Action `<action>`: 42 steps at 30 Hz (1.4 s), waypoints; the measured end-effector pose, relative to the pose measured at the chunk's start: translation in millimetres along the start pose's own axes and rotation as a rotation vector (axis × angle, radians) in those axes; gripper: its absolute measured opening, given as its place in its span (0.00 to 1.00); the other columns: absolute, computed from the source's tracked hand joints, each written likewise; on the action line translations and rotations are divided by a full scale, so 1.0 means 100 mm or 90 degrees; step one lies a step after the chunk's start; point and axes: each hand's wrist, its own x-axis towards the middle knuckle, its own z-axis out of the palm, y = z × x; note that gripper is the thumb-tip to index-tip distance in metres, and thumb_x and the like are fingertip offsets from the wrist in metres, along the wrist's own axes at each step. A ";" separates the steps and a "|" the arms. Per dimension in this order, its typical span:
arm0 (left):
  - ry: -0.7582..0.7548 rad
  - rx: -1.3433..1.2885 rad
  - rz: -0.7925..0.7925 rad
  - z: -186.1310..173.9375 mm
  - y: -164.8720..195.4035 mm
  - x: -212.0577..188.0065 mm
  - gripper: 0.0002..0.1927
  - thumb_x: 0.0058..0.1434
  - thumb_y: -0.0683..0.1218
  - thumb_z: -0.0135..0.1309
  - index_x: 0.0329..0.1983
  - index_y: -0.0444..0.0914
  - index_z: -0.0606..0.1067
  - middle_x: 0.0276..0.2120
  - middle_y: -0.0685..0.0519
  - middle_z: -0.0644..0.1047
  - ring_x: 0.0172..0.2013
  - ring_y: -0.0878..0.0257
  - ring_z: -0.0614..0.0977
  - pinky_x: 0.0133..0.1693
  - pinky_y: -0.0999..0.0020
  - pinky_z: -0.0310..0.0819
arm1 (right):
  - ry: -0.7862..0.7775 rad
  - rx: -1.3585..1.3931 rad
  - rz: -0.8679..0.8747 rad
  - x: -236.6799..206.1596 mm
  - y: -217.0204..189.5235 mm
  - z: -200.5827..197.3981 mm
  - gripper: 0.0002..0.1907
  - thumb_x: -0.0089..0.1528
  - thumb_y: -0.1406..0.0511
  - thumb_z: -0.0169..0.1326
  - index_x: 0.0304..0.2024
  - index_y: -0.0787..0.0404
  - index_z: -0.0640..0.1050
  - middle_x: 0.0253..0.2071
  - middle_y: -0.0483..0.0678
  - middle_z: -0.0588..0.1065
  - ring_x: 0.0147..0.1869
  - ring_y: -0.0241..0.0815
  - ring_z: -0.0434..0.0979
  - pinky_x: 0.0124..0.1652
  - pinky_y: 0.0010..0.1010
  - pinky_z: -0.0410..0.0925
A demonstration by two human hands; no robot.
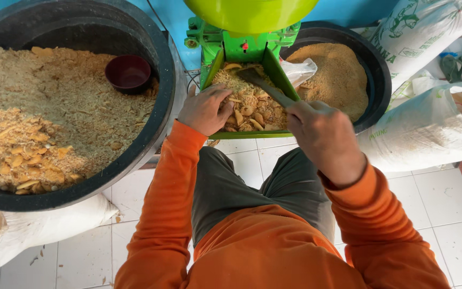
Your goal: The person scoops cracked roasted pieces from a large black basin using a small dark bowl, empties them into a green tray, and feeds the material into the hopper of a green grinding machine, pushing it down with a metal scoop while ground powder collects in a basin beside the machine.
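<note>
Two hands work at the green chute tray point(280, 75): my left hand point(205, 109) lies loosely curled on the pile of broken crackers point(247, 107) in the tray, fingers pressed into the pieces, while my right hand point(324, 136) is closed around the handle of a dark scraper point(266, 85) whose blade digs into the same pile. Left of me sits a big black tub point(164, 107) of crumbs with a maroon bowl point(128, 72); right, another black tub point(378, 69) of fine meal and white sacks point(429, 128).

Green feed tray point(284, 75) slopes down, heaped with tan crumbs and chips point(247, 107); flat dark tool point(266, 85), perhaps wooden, lies in them.
</note>
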 end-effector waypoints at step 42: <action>0.053 -0.037 0.064 -0.02 0.01 -0.04 0.11 0.70 0.47 0.53 0.53 0.44 0.79 0.58 0.56 0.79 0.63 0.53 0.75 0.65 0.34 0.57 | -0.073 -0.053 -0.024 0.26 0.06 -0.21 0.06 0.69 0.68 0.57 0.37 0.63 0.81 0.25 0.51 0.76 0.23 0.44 0.75 0.24 0.32 0.68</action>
